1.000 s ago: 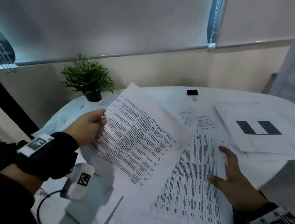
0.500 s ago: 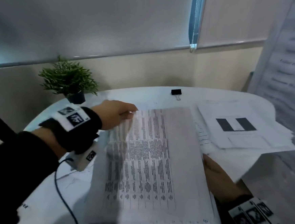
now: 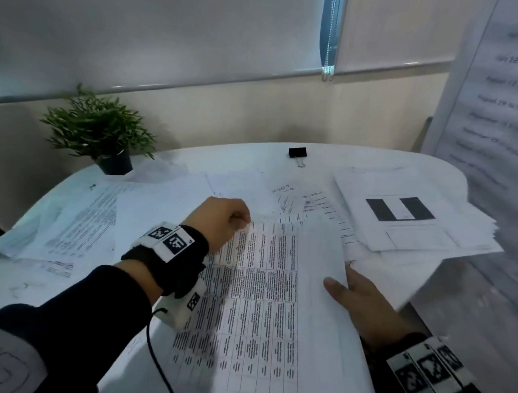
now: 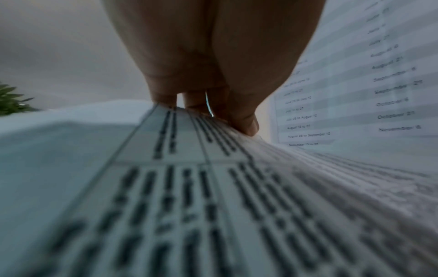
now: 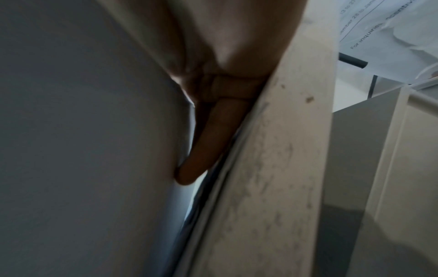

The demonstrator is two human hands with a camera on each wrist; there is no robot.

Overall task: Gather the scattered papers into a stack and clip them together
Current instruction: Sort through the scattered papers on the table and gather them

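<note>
- at the far left of the white table (image 3: 363,156), the potted plant (image 3: 101,132) stands by loose papers (image 3: 73,219) that show more than half a second ago, since the view has swung left.
- the left hand (image 3: 218,221), fingers curled, pinches the far left corner of the printed table sheet (image 3: 262,292); that sheet now lies flatter on the pile than before.
- the right hand (image 3: 364,300) has its thumb on top of the sheet's right edge and its fingers under it, much as half a second ago.
- the binder clip (image 3: 297,153) rests unmoved near the far edge.
- a second paper stack (image 3: 411,217) lies at the right.
</note>
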